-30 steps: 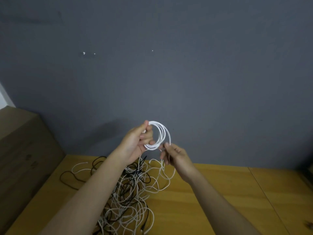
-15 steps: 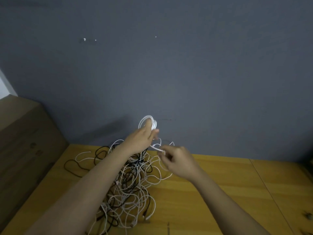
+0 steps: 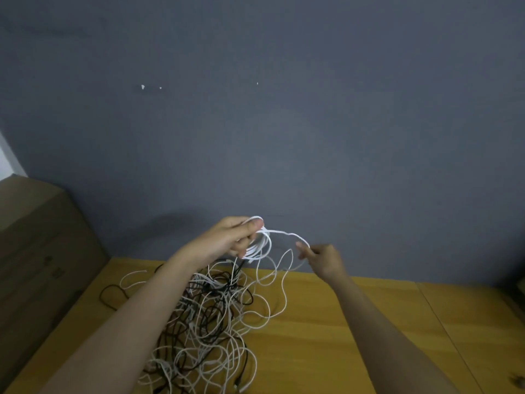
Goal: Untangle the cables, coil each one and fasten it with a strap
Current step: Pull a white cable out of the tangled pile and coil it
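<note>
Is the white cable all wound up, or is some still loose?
Partly wound. The left hand holds a coil; the right hand pinches loose cable trailing into the pile.

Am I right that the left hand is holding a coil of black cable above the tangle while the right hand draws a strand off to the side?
Not quite: the head view shows that the coil in the left hand is white cable, not black. The rest stands: it is held above the tangle, and the right hand draws a strand sideways.

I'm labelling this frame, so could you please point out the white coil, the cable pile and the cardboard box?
white coil (image 3: 262,247): head view, lower right arc of the loops.
cable pile (image 3: 216,317): head view, middle of the tangle.
cardboard box (image 3: 42,251): head view, its side face.
</note>
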A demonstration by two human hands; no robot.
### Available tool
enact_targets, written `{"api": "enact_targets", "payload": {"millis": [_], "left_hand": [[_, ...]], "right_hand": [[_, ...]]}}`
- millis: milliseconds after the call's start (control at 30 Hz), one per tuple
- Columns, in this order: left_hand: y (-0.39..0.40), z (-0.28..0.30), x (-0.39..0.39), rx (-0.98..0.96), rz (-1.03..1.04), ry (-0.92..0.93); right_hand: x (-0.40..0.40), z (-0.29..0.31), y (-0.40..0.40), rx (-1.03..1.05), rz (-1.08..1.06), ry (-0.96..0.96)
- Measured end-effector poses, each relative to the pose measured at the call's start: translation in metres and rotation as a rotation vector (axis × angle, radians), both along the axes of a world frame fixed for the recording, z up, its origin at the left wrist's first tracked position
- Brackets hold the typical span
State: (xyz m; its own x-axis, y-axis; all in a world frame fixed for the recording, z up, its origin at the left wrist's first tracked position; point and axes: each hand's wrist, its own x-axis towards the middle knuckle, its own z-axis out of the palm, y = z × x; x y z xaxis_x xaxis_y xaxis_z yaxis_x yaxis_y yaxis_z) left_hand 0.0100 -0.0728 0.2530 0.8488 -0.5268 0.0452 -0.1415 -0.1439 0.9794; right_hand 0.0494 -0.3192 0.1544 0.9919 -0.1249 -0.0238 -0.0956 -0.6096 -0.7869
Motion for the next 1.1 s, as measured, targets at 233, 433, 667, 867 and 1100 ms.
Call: {"api": "enact_targets", "payload": {"millis": [233,433,667,867,1100], "left_hand": [[-0.016,0.050,0.017,-0.175,0.327,-0.136],[-0.028,0.086,0.028,-0.207,0.380,-0.253],[-0.021,0.052,0.011,-0.145,0.244,-0.131],[-0.002,0.017,-0.002,-0.189,-0.033,0.047],[0.012,0.004,-0.007,0.154,-0.108,0.024]], "right_hand": [[0.031,0.141,0.021,0.737,-0.100,-0.484],[0.032,0.217,0.025,0.590,-0.065,-0.902],[0.033,0.112,0.018,0.413,-0.187,-0.554],[0.017,0.042,0.020,0.228,-0.132,-0.396],[0.009,0.061,0.029,0.435,-0.302,-0.612]]}}
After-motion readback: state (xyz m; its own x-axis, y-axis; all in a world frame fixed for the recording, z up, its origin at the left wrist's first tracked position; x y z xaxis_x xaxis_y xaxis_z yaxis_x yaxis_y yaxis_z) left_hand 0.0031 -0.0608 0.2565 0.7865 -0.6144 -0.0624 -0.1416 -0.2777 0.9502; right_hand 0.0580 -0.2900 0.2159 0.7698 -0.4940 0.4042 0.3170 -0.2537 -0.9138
